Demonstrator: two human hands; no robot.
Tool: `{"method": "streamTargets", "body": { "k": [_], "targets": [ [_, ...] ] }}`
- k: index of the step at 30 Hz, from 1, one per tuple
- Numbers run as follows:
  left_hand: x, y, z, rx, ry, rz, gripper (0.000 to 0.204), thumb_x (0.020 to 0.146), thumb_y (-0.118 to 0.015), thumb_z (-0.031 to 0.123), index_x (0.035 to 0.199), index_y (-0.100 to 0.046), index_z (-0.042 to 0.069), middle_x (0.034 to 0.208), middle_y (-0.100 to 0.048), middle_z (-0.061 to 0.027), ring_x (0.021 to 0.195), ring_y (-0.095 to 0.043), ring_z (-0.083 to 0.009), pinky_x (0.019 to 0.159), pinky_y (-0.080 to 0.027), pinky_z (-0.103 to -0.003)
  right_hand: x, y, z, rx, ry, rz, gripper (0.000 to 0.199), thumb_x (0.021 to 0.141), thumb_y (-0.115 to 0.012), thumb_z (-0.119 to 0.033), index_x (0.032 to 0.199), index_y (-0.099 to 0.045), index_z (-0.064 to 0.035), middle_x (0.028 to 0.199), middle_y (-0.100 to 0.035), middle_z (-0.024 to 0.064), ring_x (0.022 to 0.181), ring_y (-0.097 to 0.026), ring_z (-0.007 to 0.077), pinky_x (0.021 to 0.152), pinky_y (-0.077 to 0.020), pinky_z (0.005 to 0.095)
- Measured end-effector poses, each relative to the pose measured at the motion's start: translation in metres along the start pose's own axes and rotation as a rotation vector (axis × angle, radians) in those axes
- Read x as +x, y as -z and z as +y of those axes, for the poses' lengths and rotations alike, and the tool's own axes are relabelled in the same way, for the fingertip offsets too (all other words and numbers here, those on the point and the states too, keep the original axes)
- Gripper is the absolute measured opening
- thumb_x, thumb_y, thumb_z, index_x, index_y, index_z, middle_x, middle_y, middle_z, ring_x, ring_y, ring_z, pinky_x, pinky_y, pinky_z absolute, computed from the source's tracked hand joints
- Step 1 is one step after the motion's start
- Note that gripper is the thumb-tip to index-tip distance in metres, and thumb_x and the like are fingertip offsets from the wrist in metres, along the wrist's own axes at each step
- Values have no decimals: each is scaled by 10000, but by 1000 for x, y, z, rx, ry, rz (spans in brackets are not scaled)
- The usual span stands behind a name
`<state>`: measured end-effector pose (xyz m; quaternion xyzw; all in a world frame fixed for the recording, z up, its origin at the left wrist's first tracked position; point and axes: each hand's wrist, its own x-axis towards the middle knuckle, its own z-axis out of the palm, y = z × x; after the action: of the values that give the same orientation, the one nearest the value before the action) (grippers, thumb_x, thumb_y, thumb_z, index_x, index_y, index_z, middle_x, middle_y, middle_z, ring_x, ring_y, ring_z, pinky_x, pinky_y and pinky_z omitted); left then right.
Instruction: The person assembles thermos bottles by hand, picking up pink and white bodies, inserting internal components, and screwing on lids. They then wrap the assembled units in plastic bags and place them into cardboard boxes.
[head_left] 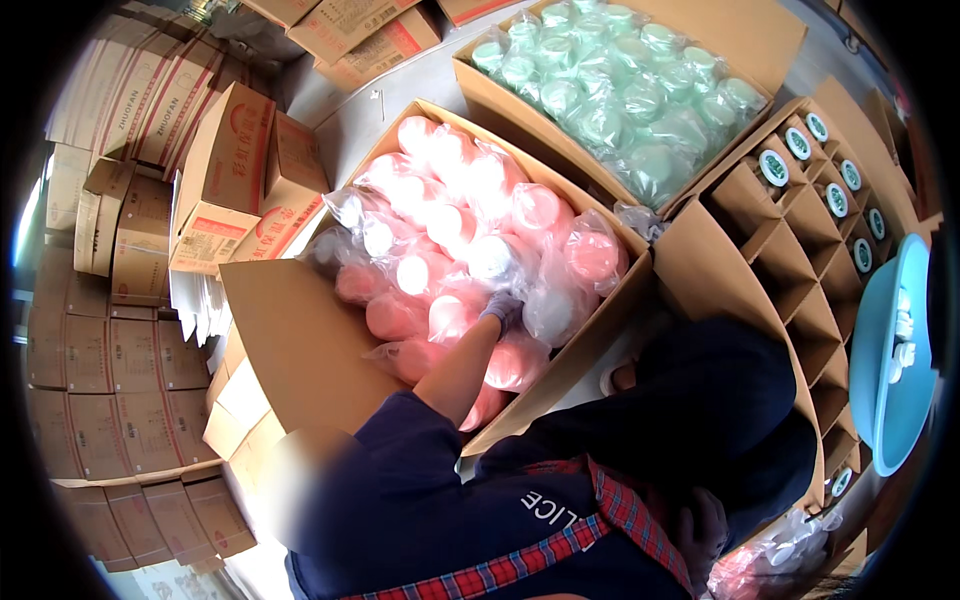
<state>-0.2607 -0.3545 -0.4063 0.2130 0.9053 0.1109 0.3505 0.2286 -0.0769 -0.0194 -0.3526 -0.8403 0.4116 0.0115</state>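
Observation:
My left hand (503, 309), in a pale purple glove, reaches into an open carton (310, 325) packed with pink bottles in clear plastic bags. It touches a bagged bottle with a whitish top (497, 262) near the middle of the carton. Plastic and glare hide the fingertips, so I cannot tell how they are closed. My right hand (705, 525), also gloved, is low in the shadow beside my dark trousers, near the red plaid strap (640, 520). Its fingers are too dark to make out, and no held thing shows there.
Behind stands a carton of bagged mint-green bottles (640, 100). At right, a carton with cardboard dividers (765, 245) holds several round-lidded items in some cells. A blue basin (880, 400) with small white pieces rests over its edge. Stacked cartons (110, 350) line the left side.

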Motion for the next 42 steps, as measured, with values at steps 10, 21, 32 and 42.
{"method": "streamTargets", "body": {
  "k": [10, 21, 32, 42],
  "targets": [
    [-119, 242, 134, 115, -36, -177, 387, 949, -581, 412, 1144, -751, 124, 1158, -731, -127, 1084, -691, -272, 956, -518, -414, 13, -6, 15, -49, 19, 29, 339, 861, -629, -174, 1145, -664, 9, 1131, -675, 248, 1045, -648, 430, 906, -523, 472],
    [77, 196, 101, 991, 152, 91, 495, 920, -618, 394, 1370, -629, 190, 1470, -535, -114, 1370, -468, -336, 1203, -151, -641, 13, -5, -6, -42, -72, 38, 312, 848, -634, -147, 1119, -660, 4, 1122, -670, 246, 1044, -643, 427, 911, -516, 481],
    [-84, 287, 113, 1078, -222, 644, 598, 826, -709, 320, 1397, -568, 213, 1548, -406, -206, 1319, -474, -380, 1123, -336, -592, 14, 0, -12, 5, 69, 71, 313, 830, -630, -100, 1120, -662, 11, 1107, -679, 239, 1009, -659, 417, 901, -534, 460],
    [-274, 305, 307, -112, -806, 850, 308, 914, -590, 104, 1197, -681, 26, 1057, -722, -177, 956, -718, -279, 846, -561, -357, -14, 24, 20, 15, 318, 469, 580, 931, -603, -290, 1407, -528, 34, 1352, -613, 226, 1233, -592, 400, 1089, -429, 476]
  ]
}}
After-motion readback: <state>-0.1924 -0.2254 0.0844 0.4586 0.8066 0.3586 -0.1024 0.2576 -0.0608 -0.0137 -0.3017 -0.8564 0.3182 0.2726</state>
